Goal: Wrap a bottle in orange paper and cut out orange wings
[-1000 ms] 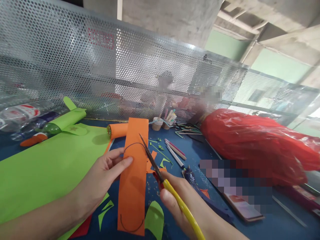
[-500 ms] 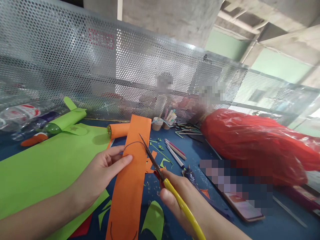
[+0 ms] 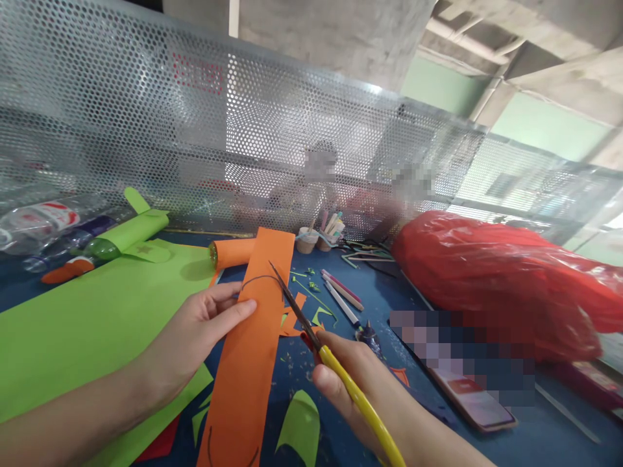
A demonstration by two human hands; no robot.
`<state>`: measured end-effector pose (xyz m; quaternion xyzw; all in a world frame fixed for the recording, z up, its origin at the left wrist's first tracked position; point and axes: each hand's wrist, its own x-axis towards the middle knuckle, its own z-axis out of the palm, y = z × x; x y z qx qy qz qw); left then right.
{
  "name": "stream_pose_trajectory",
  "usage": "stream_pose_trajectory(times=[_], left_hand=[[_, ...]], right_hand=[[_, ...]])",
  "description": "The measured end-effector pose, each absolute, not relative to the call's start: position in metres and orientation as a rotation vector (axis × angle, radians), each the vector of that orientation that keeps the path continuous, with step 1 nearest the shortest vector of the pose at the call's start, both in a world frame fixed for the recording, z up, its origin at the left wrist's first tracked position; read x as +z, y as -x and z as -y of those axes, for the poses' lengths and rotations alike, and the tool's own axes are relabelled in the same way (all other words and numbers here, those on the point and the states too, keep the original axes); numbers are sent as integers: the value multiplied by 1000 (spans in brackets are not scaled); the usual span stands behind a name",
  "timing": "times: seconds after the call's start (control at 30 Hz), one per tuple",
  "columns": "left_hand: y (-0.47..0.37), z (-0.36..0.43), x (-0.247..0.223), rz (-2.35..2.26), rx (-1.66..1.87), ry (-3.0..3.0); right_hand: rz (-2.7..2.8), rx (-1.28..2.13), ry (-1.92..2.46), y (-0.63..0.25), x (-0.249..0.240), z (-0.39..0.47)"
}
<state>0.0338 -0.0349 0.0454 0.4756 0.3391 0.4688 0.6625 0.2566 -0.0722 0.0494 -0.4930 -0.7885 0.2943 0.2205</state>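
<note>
Left hand (image 3: 210,319) pinches orange strip (image 3: 246,363); right hand (image 3: 364,368) holds scissors (image 3: 337,369). 2 cups (image 3: 306,243) stand near worktop's (image 3: 382,288) far edge.

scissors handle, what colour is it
The scissors handle is yellow with a bit of red, best seen in the head view.

Mesh screen (image 3: 146,117): I see brightness behind;
Red bag (image 3: 487,272): white glare;
Green sheet (image 3: 121,318): soft shadow;
Scissors (image 3: 339,375): sharp to me;
Phone (image 3: 467,389): partly pixelated

At centre are two hands (image 3: 202,321); one pair of scissors (image 3: 333,364); one long strip (image 3: 243,366); two cups (image 3: 307,242). At right: one phone (image 3: 474,395); one bag (image 3: 467,266).
</note>
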Motion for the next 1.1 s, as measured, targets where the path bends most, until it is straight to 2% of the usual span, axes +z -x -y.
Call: stream_pose_trajectory(times=[1.1], left_hand=[[-23,23,54,-897,1089,-1044]], right_hand=[[2226,801,1391,-263,58,68]])
